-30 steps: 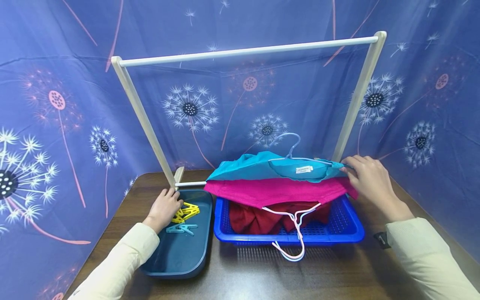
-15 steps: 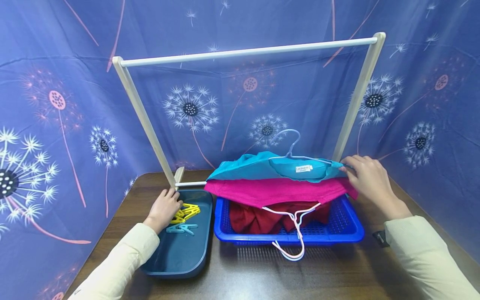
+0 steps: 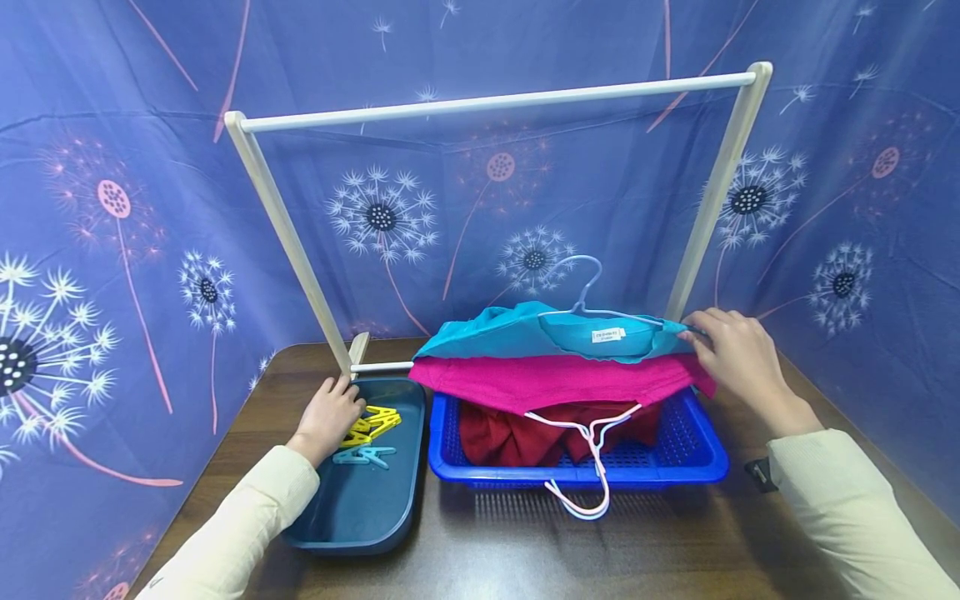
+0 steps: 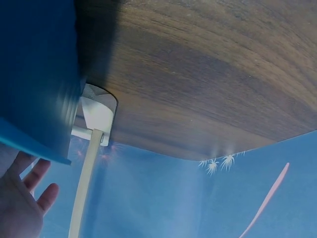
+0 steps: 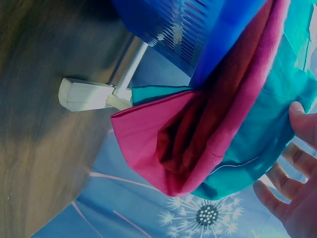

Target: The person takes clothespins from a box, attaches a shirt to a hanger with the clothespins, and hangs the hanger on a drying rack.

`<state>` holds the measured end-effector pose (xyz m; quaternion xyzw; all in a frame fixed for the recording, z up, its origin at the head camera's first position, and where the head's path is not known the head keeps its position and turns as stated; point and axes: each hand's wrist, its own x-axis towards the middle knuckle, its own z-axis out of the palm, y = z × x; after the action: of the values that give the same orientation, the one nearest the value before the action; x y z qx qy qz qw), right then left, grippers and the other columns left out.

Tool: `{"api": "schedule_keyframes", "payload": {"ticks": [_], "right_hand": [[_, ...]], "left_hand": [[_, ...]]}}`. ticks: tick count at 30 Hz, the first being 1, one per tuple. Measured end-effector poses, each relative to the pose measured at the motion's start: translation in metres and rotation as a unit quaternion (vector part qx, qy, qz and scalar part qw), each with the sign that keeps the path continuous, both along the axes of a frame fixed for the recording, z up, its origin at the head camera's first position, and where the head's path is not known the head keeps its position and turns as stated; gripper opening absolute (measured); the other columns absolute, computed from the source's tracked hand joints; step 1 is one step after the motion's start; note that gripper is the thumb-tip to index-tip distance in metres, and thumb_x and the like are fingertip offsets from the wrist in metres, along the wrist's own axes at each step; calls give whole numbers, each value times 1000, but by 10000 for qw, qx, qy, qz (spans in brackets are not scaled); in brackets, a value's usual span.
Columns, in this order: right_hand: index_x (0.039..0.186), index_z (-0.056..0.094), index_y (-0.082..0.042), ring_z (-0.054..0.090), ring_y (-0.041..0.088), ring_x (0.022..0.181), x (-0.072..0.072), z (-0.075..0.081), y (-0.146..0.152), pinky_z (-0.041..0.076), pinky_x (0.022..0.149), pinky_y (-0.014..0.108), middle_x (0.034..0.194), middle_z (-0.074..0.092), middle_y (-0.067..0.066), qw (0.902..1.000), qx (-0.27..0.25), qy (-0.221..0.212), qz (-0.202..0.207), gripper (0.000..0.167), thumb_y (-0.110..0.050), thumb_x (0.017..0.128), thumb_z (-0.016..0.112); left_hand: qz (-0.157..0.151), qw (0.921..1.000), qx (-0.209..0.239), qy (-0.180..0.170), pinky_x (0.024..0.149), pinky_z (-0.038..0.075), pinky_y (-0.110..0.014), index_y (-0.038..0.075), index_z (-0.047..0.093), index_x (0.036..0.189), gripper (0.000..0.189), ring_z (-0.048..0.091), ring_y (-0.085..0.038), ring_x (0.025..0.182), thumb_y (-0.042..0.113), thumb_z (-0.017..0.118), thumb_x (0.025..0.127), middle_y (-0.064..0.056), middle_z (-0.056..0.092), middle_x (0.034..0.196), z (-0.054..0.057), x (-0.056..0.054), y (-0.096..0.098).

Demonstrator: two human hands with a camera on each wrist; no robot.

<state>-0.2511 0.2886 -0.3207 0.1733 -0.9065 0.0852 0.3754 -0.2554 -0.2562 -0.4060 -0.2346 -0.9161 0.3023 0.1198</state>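
Observation:
In the head view a turquoise shirt with a white label is on a pale hanger whose hook points up. My right hand pinches its right shoulder; the right wrist view shows the thumb on the turquoise cloth and fingers around its edge. Under the shirt lies a magenta garment, and pale hanger hooks stick out toward me. My left hand rests at the left rim of a dark blue tray, beside yellow clothespins and light blue clothespins. In the left wrist view its fingers are loosely bent.
The garments lie across a blue plastic basket containing dark red cloth. Behind stands a wooden rack with a white top bar. Everything is on a brown wooden table, in front of a blue dandelion-print curtain.
The turquoise shirt's hanger hook has tilted up slightly. Both hands stay practically in place.

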Motion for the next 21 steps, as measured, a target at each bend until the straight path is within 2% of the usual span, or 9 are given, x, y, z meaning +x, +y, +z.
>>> {"api": "schedule_keyframes", "payload": {"ticks": [4, 9, 13, 18, 21], "right_hand": [[85, 64, -3, 57, 36, 71, 0, 0, -1, 38, 63, 49, 78, 65, 15, 9997, -111, -168, -121, 13, -11, 77, 70], [89, 61, -2, 57, 39, 75, 0, 1, -1, 39, 65, 52, 83, 64, 19, 9986, -232, -423, -236, 16, -14, 80, 67], [91, 58, -1, 56, 40, 71, -2, 0, 1, 38, 61, 51, 79, 62, 22, 9974, -358, -503, -378, 22, -17, 79, 67], [92, 54, -1, 54, 41, 63, -4, -2, 3, 37, 55, 51, 72, 59, 24, 9962, -521, -475, -512, 26, -20, 79, 68], [89, 53, -2, 54, 39, 62, -5, -2, 3, 37, 55, 50, 70, 58, 22, 9960, -547, -462, -529, 26, -21, 79, 67]], "left_hand": [[54, 9999, 78, -93, 83, 36, -41, 15, 66, 91, 20, 46, -28, 103, 7, 71, 74, -5, 63, 97, 1, 0, 1], [86, 9982, 567, -192, 85, 36, -43, 14, 65, 91, 19, 47, -29, 102, 5, 69, 74, -4, 63, 91, 4, 2, 0], [48, 9955, 923, -209, 84, 37, -43, 13, 64, 89, 18, 49, -29, 100, 7, 70, 72, -3, 64, 87, 6, 4, 0], [18, 9936, 1101, -233, 82, 37, -43, 12, 64, 87, 23, 50, -28, 96, 15, 75, 68, -3, 64, 84, 9, 6, 3], [3, 9926, 1200, -206, 81, 38, -44, 11, 64, 87, 27, 50, -27, 92, 20, 78, 65, -4, 63, 82, 12, 8, 4]]}}
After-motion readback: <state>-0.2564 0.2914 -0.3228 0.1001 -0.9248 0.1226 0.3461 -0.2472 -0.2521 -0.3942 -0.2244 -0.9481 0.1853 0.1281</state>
